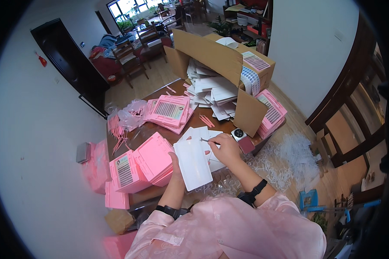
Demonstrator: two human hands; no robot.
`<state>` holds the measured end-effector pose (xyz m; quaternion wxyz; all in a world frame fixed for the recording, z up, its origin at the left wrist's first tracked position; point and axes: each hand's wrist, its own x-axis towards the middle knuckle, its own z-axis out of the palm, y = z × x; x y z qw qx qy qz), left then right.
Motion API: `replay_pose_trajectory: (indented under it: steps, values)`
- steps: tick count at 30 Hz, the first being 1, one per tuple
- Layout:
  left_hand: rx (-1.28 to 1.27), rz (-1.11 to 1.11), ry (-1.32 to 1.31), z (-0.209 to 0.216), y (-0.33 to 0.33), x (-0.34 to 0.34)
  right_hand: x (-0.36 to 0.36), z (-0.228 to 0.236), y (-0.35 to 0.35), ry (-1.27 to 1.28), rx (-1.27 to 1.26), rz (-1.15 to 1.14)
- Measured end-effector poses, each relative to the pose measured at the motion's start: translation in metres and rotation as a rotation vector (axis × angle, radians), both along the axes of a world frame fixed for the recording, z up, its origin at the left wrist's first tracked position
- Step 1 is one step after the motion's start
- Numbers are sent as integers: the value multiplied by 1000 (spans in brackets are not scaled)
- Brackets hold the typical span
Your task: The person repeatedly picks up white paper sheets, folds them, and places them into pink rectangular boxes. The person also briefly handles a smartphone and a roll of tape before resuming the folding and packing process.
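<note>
A flat white rectangular card [193, 167] lies across my left hand [176, 165], with the thumb along its left edge and fingertips showing at its right edge. My right hand [225, 148] pinches a small dark pair of tweezers [208, 141], whose tip is over the card's upper right corner. More white cards [216, 140] lie fanned out on the table behind and beneath. On the left, close to my left hand, stands a stack of pink trays [153, 156]. Just beyond my right hand sits a small device with a round black dial [238, 133], beside a dark pink object [247, 145].
An open cardboard box [209, 54] spills white cards [216, 90] at the table's far side. Pink trays with dark rows [168, 108], pink sticks [206, 121] and a clear plastic bag [133, 113] lie on the brown table. Shredded white plastic [294, 157] covers floor at right.
</note>
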<state>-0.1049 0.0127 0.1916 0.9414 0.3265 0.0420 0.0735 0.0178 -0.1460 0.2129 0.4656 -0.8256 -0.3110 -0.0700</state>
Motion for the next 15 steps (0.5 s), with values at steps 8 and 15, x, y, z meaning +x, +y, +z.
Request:
replay_pose_trajectory:
  steps: [8,15]
  values:
    - [-46,8,-105,-3,10,1,-4,13,9,42,-73,19]
    - [99,50,104,-3,28,-5,-24,17,-38,-19,-865,472]
